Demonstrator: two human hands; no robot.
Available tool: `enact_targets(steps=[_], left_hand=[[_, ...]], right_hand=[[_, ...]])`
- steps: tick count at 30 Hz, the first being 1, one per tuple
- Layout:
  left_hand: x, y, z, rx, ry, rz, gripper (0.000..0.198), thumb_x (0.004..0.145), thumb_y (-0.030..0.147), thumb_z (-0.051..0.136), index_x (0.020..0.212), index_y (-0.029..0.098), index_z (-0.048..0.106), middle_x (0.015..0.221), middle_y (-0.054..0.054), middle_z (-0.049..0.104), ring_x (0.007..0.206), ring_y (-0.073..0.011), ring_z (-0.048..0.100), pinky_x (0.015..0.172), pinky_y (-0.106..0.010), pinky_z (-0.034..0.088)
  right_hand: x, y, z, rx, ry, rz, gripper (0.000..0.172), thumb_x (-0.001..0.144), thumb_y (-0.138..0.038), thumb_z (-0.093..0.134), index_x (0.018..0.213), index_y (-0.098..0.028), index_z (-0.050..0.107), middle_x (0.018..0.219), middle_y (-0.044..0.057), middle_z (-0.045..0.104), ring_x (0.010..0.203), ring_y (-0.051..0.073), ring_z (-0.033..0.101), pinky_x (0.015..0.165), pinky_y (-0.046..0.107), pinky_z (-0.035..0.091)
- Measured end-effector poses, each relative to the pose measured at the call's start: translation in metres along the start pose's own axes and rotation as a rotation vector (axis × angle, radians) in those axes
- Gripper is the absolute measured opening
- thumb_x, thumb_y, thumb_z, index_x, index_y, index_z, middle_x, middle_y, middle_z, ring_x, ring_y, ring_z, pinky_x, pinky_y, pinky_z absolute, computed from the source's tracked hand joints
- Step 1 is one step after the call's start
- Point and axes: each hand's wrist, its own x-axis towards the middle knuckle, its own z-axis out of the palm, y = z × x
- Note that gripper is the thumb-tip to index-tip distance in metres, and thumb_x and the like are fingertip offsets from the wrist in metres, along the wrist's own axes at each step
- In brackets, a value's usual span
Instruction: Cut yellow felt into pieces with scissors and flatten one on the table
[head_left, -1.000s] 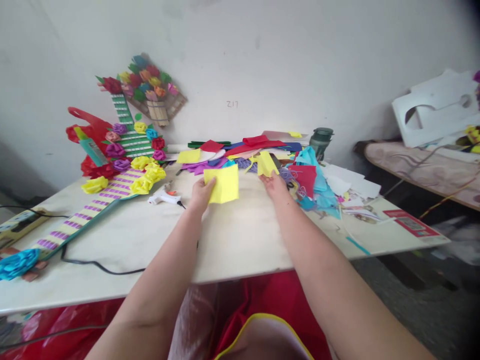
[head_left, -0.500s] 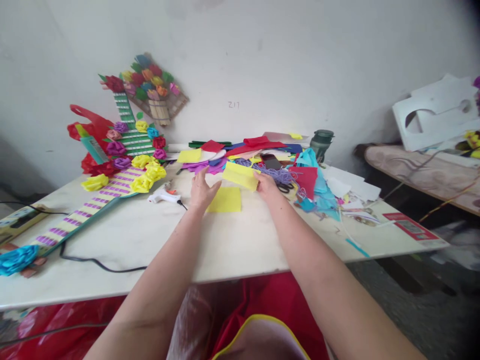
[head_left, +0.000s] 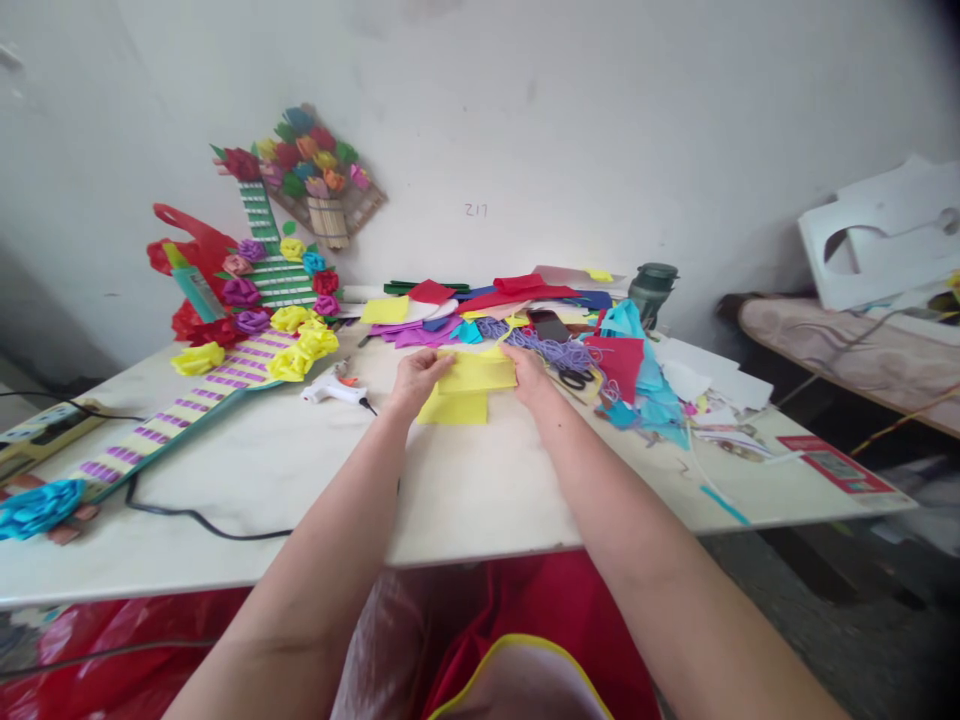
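Note:
A piece of yellow crepe paper [head_left: 476,372] is stretched between my two hands, just above the table. My left hand [head_left: 420,382] pinches its left edge, and my right hand [head_left: 526,374] grips the right edge. Below it a second yellow sheet [head_left: 454,408] lies flat on the table, partly covered by the held piece. To the left of my left hand rests a white glue gun [head_left: 334,388] with a black cord. Scissors with black handles [head_left: 574,379] lie to the right of my right hand.
Several coloured papers [head_left: 517,290] and purple yarn [head_left: 555,350] are heaped at the back. Blue and red scraps [head_left: 619,365] lie on the right by a dark green bottle [head_left: 652,292]. A flower-covered guitar shape [head_left: 217,385] fills the left side. A black cable [head_left: 202,522] crosses the front left.
My left hand has closed on the left edge of the yellow paper, which was held only by my right hand. The paper is now level and has come slightly lower.

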Motion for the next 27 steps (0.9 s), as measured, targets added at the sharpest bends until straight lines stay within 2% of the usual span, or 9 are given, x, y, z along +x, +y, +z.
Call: enact_targets(steps=[4,6,9,11,15,21,27], left_hand=[[0.003,-0.004,-0.002,0.021,0.114,0.008,0.032,0.058,0.042,0.073,0.056,0.014,0.057,0.05,0.002,0.05,0.047,-0.008,0.044,0.044,-0.02,0.03],[0.005,-0.006,-0.003,-0.017,0.156,-0.007,0.032,0.057,0.042,0.073,0.056,0.015,0.056,0.051,0.003,0.05,0.047,-0.0078,0.044,0.045,-0.02,0.031],[0.006,-0.008,-0.006,-0.112,0.217,-0.043,0.032,0.056,0.042,0.073,0.06,0.015,0.057,0.054,0.003,0.052,0.049,-0.0082,0.047,0.049,-0.021,0.036],[0.006,-0.009,-0.007,-0.165,0.262,-0.065,0.033,0.056,0.043,0.073,0.065,0.015,0.057,0.058,0.002,0.055,0.051,-0.009,0.05,0.051,-0.021,0.038],[0.008,-0.01,-0.006,-0.179,0.329,-0.071,0.032,0.058,0.042,0.07,0.067,0.016,0.056,0.056,0.003,0.052,0.048,-0.0087,0.047,0.047,-0.02,0.035],[0.008,-0.009,0.003,-0.088,0.441,0.026,0.025,0.066,0.041,0.064,0.066,0.019,0.052,0.05,0.006,0.045,0.041,-0.0072,0.039,0.039,-0.019,0.029],[0.005,-0.011,0.0,-0.159,0.424,-0.01,0.031,0.065,0.045,0.066,0.075,0.018,0.055,0.058,0.005,0.052,0.047,-0.0075,0.047,0.043,-0.018,0.034]], right_hand=[[-0.006,-0.009,0.0,-0.049,-0.14,0.048,0.039,0.066,-0.056,0.06,0.075,-0.018,0.059,0.066,0.004,0.065,0.067,0.019,0.063,0.054,0.028,0.049],[-0.009,-0.012,0.001,-0.101,-0.122,0.025,0.035,0.061,-0.049,0.067,0.075,-0.018,0.059,0.067,0.002,0.065,0.062,0.016,0.061,0.049,0.026,0.047],[-0.011,-0.012,0.004,-0.202,-0.01,-0.013,0.03,0.053,-0.037,0.073,0.064,-0.017,0.054,0.057,-0.002,0.059,0.05,0.011,0.053,0.043,0.022,0.04],[-0.01,-0.01,0.006,-0.244,0.032,-0.029,0.03,0.052,-0.035,0.073,0.057,-0.017,0.05,0.051,-0.004,0.055,0.045,0.008,0.047,0.043,0.021,0.037],[-0.01,-0.008,0.01,-0.326,0.016,-0.029,0.029,0.053,-0.038,0.071,0.056,-0.018,0.05,0.048,-0.005,0.051,0.042,0.007,0.042,0.043,0.021,0.034],[-0.012,-0.009,0.011,-0.409,-0.012,-0.085,0.029,0.053,-0.039,0.069,0.055,-0.018,0.049,0.047,-0.007,0.047,0.044,0.007,0.04,0.046,0.021,0.032],[-0.009,-0.007,0.013,-0.448,0.003,-0.156,0.029,0.054,-0.041,0.067,0.054,-0.017,0.05,0.047,-0.007,0.042,0.046,0.006,0.035,0.047,0.022,0.028]])
